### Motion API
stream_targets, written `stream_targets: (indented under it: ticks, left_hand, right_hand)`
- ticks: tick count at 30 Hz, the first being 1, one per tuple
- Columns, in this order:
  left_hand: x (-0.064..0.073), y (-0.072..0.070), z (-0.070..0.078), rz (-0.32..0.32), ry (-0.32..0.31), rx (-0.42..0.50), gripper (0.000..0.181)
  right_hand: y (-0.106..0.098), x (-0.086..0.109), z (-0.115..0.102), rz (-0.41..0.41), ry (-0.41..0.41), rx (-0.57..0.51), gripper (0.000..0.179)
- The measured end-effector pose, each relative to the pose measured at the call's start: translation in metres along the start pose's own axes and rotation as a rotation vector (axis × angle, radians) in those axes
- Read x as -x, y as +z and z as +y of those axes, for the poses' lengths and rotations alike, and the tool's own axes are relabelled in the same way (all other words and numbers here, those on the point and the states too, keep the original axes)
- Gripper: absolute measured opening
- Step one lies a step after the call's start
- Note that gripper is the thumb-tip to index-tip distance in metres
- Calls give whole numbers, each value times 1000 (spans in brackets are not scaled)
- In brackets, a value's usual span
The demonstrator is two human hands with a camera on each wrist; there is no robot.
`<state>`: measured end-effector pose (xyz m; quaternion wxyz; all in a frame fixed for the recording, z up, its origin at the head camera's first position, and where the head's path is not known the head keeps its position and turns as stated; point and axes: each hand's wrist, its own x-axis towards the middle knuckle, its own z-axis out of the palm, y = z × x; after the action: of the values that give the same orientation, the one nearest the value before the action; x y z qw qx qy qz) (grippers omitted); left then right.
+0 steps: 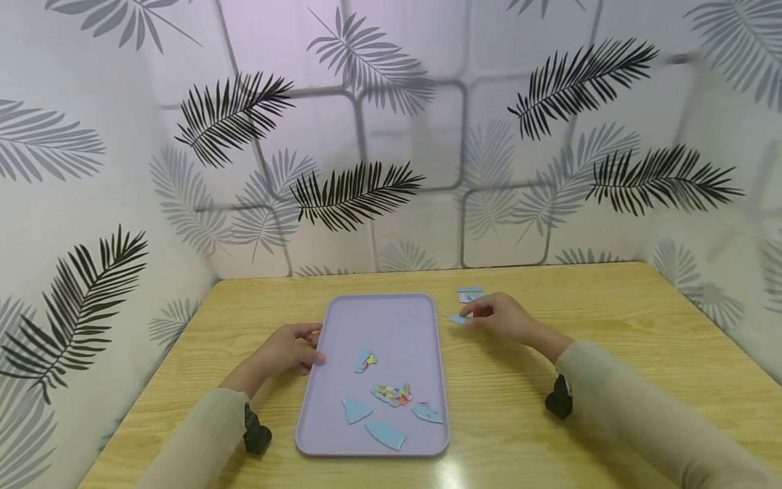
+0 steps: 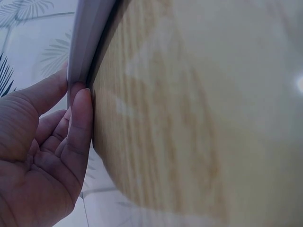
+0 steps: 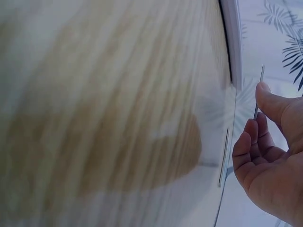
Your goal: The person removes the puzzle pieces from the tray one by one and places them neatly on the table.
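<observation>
My left hand [image 1: 287, 350] grips the left rim of a lilac tray [image 1: 373, 326], thumb on top of the edge. The left wrist view shows its fingers curled against the outside of that rim. Beyond the tray's right side, my right hand [image 1: 501, 318] pinches a thin light-blue puzzle piece [image 1: 459, 318] between thumb and fingers. Seen edge-on in the right wrist view, this puzzle piece [image 3: 262, 75] is raised off the table. Inside the tray lie a multicoloured puzzle piece [image 1: 393, 394], a blue and coloured one [image 1: 366, 361], and several mostly blue ones [image 1: 385, 435].
Two more puzzle pieces, a blue strip [image 1: 470, 289] and a partly white piece [image 1: 469, 297], lie on the table just behind my right hand. The wood-grain table [image 1: 611, 319] ends at a leaf-patterned wall covering [image 1: 415, 231] at the back and sides.
</observation>
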<state>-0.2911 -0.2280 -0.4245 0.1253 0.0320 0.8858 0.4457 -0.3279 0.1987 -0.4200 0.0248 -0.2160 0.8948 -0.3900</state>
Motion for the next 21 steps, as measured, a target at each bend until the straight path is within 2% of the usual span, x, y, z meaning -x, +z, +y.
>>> stream_targets:
  ticks: [8, 13, 21]
  left_hand:
    - [0, 0, 0, -1, -2, 7, 71]
    - [-1, 0, -1, -7, -4, 9, 71]
    - [-2, 0, -2, -8, -3, 11, 71]
  right_hand:
    - [-9, -7, 14, 22, 41, 1, 16]
    - [-14, -11, 21, 23, 38, 4, 17]
    - [-20, -16, 31, -7, 46, 25, 17]
